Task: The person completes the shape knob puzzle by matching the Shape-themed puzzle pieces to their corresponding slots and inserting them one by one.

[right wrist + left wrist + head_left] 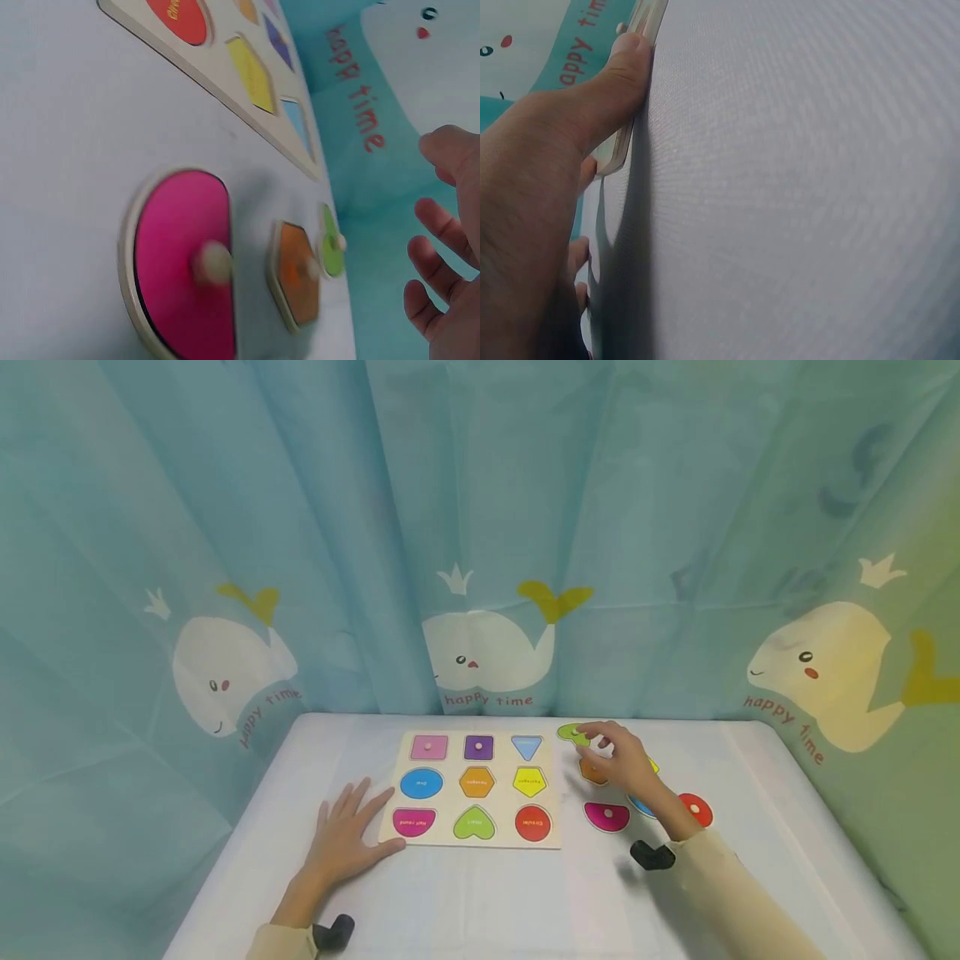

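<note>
A wooden shape puzzle board point(506, 839) lies flat on the table. Knobbed pieces sit in its pink rectangle point(441, 748) and purple square point(487, 741) slots; its other printed shapes show no knobs. My left hand point(341, 839) rests spread at the board's left side, thumb point(622, 71) on the near corner's edge. Above the loose puzzle pieces, my right hand point(626, 764) hovers with bent, parted fingers and nothing between them. Its fingertips overlap the green heart piece point(567, 732) in the head view; the right wrist view shows that piece lying on the table.
Right of the board lie a hexagon piece point(296, 274), a magenta half-round piece point(176, 255) and a red circle piece point(701, 814). The right arm partly hides a blue piece point(641, 807) and a yellow piece point(655, 766). A whale-print curtain point(480, 527) hangs behind the table.
</note>
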Tool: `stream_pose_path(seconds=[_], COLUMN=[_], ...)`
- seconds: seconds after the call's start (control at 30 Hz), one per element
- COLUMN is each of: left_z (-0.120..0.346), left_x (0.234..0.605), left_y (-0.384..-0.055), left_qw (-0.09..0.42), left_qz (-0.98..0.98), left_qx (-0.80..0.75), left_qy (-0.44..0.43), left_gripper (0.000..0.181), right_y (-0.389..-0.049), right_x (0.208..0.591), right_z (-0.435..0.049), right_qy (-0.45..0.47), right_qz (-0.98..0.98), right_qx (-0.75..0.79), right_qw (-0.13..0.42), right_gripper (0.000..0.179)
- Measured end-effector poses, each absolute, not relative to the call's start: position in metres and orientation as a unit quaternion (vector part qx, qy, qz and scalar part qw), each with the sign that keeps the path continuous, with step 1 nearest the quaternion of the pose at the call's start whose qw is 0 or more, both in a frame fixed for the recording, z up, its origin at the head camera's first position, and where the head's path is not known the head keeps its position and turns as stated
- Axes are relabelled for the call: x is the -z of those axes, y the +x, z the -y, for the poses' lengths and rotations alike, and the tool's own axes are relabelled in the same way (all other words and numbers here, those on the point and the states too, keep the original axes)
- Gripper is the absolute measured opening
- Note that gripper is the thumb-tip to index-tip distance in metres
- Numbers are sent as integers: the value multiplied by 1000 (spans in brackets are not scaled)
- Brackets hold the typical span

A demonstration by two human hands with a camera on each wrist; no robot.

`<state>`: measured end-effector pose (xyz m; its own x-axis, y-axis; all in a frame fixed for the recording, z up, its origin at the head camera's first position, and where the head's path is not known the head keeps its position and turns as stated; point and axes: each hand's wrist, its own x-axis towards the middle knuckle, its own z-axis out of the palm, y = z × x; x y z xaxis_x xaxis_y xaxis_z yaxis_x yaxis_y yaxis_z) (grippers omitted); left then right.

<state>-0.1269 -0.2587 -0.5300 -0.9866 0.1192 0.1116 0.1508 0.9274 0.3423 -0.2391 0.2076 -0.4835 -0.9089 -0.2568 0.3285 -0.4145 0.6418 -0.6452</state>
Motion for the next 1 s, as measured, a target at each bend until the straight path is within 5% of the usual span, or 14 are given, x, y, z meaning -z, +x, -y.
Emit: stream_pose_path(seconds=[0.53,1.0], left_z=[261,259], left_x=[527,527], left_y=[-130,-127], left_qw=[43,55], left_qz=[980,979], left_qx=[182,182], left_qy=[-75,-78], left_gripper=[88,87], right_y=[-214,-152], right_x=[469,494], right_z=[-265,-312], right_qy=[154,96], right_qz=[916,919], right_qx=[-345,-359], right_qw=[133,128], right_gripper=[37,35])
